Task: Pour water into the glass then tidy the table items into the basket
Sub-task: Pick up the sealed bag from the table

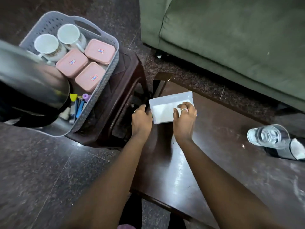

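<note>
A white packet of tissues (pixel 166 105) lies at the left end of the dark table (pixel 214 156). My left hand (pixel 142 120) grips its left edge and my right hand (pixel 185 117) pinches its right part. A glass (pixel 269 135) with water in it stands at the table's right side. The grey basket (pixel 102 76) sits on a brown stool (pixel 128 90) to the left. It holds two white mugs (pixel 47 47), three pink lidded boxes (pixel 72 63), a steel kettle (pixel 29 83) and several small items.
A green sofa (pixel 231 38) stands behind the table. A dark object with a white cap (pixel 295 150) lies beside the glass. Dark speckled floor surrounds the stool and table.
</note>
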The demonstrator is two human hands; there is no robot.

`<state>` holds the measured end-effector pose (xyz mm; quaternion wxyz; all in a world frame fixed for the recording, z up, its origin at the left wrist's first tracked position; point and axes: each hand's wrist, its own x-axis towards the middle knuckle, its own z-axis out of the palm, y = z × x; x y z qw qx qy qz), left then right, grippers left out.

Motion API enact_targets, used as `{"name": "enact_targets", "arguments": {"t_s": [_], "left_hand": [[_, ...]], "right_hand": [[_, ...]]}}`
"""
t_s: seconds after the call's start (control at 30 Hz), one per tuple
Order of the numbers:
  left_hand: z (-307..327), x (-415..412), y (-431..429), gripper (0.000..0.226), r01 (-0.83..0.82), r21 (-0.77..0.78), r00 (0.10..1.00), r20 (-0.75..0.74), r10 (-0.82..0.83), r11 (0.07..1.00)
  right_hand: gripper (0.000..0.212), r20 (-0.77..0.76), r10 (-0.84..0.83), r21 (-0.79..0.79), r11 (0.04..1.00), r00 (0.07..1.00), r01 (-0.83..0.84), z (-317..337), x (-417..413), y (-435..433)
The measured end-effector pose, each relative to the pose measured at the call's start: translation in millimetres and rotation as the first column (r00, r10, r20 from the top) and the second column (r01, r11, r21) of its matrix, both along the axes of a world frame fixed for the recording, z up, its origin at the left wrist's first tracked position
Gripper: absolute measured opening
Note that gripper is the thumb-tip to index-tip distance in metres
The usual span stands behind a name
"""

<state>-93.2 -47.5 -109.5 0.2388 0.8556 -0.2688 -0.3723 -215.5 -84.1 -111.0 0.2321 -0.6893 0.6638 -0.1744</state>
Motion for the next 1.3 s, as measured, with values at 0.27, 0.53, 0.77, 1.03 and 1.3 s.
{"name": "enact_targets", "arguments": {"t_s": [0.27,0.53,0.77,1.03,1.3], "left_hand": [[-26.4,-18.5,-23.5,0.064,-0.035,0.136,0.998,-0.044,0.041,0.990],[-40.9,-18.6,-33.1,0.036,-0.134,0.153,0.985,-0.090,0.148,0.979],[-28.4,-15.1,-30.1,0.029,-0.192,-0.018,0.981,-0.013,0.192,0.981],[57.1,46.3,-48.9,0.025,-0.161,-0.337,0.927,0.271,0.260,0.928],[122.3,183.5,-61.1,0.035,-0.126,-0.258,0.701,0.660,0.270,0.958]], "right_hand": [[0.056,-0.101,-0.082,0.245,0.964,0.992,0.105,-22.5,-30.3,-28.5],[0.063,-0.161,-0.090,0.341,0.929,0.983,0.141,-33.8,-28.7,-38.0],[0.042,-0.016,-0.288,0.385,0.882,0.958,0.271,-23.6,-26.5,-43.2],[0.024,0.360,-0.284,0.210,0.953,0.888,0.220,39.0,32.9,-55.4],[0.016,0.494,-0.025,0.174,0.982,0.869,-0.071,98.7,143.0,-49.2]]}}
